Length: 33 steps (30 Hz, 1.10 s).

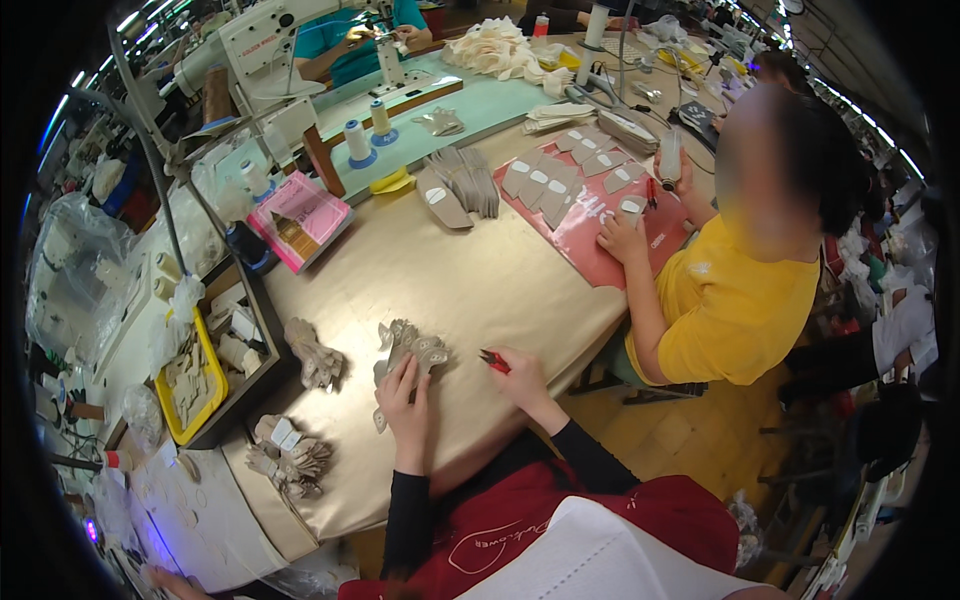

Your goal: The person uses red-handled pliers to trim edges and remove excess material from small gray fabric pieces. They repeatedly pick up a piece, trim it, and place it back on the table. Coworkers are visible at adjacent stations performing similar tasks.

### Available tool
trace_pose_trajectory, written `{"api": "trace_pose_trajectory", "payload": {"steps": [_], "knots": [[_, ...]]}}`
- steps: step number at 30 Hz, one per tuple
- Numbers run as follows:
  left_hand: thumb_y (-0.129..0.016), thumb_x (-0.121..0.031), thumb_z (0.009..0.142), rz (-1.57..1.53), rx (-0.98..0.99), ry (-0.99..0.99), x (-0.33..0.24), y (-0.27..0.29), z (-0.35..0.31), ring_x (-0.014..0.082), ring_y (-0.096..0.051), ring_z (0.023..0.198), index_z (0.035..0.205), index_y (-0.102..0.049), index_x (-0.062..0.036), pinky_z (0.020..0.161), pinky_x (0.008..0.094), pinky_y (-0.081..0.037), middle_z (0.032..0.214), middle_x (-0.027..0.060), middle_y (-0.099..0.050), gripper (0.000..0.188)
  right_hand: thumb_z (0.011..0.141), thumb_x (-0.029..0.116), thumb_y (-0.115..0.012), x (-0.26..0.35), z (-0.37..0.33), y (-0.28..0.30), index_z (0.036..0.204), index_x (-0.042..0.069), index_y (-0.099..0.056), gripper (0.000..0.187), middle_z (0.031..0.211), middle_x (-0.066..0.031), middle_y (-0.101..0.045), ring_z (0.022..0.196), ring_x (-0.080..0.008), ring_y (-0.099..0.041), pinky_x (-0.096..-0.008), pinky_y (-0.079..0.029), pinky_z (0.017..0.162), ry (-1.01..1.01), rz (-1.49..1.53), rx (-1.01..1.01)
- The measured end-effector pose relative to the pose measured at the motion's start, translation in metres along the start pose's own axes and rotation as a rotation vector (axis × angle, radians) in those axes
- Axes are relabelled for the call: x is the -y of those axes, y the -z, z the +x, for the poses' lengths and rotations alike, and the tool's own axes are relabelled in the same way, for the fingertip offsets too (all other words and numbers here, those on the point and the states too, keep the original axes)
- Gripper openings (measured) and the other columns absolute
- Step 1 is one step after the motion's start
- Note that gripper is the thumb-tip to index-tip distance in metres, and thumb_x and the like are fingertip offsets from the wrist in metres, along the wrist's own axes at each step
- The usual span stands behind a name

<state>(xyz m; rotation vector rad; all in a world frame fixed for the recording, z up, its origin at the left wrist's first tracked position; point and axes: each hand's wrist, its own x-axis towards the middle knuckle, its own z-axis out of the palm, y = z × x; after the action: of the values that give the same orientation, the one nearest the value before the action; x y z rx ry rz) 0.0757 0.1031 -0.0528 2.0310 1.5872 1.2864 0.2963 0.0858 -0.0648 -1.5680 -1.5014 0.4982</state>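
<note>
My left hand point(403, 392) grips the edge of a fanned bunch of small grey cut pieces point(428, 350) lying on the tan-covered table. Several of the pieces seem to have small holes or dots. Just to the right, my right hand point(522, 378) is closed round red-handled thread snips point(495, 361), their dark tips pointing at the bunch but apart from it. Left of my left hand lies another bunch of grey pieces point(314, 354). Nearer to me is a tied bundle of grey-brown pieces point(290, 455) with a white tag.
On my right, a co-worker in a yellow shirt point(740, 290) handles grey pieces on a red sheet point(590, 255). A yellow tray point(218, 385) stands in a dark-edged box at left. Beyond are a pink booklet point(300, 220), thread cones point(358, 142) and a sewing machine point(265, 50).
</note>
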Motion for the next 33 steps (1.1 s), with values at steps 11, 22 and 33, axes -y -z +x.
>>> {"api": "trace_pose_trajectory", "payload": {"steps": [11, 22, 33], "knots": [[-0.073, -0.011, 0.085, -0.033, 0.046, -0.007, 0.004, 0.007, -0.004, 0.0260, -0.060, 0.099, 0.121, -0.074, -0.0110, 0.090, 0.0393, -0.042, 0.099, 0.0057, -0.068, 0.036, 0.091, 0.013, -0.073, 0.033, 0.013, 0.009, 0.123, 0.008, -0.070, 0.032, 0.109, -0.0132, -0.073, 0.093, -0.0256, -0.074, -0.0326, -0.057, 0.079, -0.086, 0.230, 0.155], [-0.071, -0.008, 0.088, -0.219, 0.158, 0.207, -0.011, 0.023, 0.009, 0.0185, -0.057, 0.092, 0.112, -0.076, -0.0076, 0.084, 0.0312, -0.041, 0.092, 0.0026, -0.065, 0.024, 0.083, 0.007, -0.077, 0.068, 0.024, -0.003, 0.115, 0.010, -0.075, 0.032, 0.086, -0.0085, -0.071, 0.072, -0.0230, -0.069, -0.0317, -0.053, 0.063, 0.252, 0.210, 0.298], [-0.070, -0.011, 0.095, -0.651, 0.293, 0.705, -0.011, 0.047, 0.021, 0.0087, -0.062, 0.090, 0.105, -0.074, 0.0007, 0.082, 0.0243, -0.049, 0.095, 0.0021, -0.066, 0.016, 0.081, 0.010, -0.079, 0.065, 0.029, -0.014, 0.106, 0.010, -0.075, 0.025, 0.086, -0.0058, -0.075, 0.066, -0.0213, -0.070, -0.0319, -0.051, 0.057, 0.405, 0.136, 0.233]]}}
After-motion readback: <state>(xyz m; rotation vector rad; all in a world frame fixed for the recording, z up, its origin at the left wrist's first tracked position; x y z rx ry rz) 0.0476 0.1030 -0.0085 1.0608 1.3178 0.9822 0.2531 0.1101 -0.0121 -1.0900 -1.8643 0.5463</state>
